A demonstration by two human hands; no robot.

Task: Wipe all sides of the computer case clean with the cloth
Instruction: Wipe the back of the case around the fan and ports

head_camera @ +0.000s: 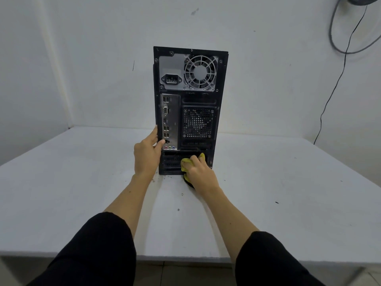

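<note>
A black computer case (198,120) stands upright on the white table (82,193), its rear panel with fan grilles and ports facing me. My left hand (147,153) grips the case's lower left edge, thumb on the rear panel near the ports. My right hand (199,170) holds a bunched yellow cloth (185,163) against the bottom of the rear panel, over the expansion slots. Most of the cloth is hidden under my fingers.
Specks of dirt lie on the table in front of the case. White walls close off the back and left. A black cable (338,79) and a grey looped cable (338,38) hang on the right wall. The table's front edge is near my elbows.
</note>
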